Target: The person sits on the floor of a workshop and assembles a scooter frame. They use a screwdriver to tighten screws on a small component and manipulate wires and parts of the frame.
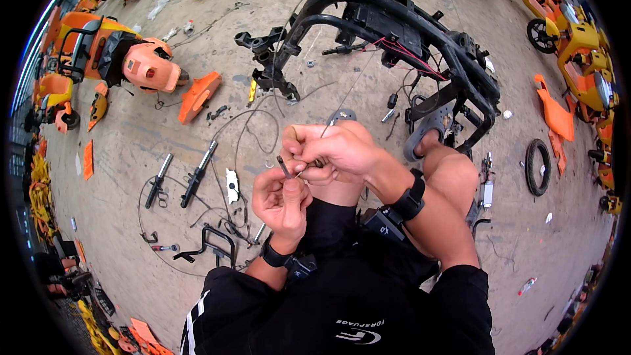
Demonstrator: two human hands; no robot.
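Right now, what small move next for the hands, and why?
I'd probably ease the right hand slightly aside: it crowds the left hand near the small dark rod, and its curled fingers partly hide what's between them.

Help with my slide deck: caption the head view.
Left hand and right hand meet at a thin cable, a black frame ahead and an orange panel on the floor.
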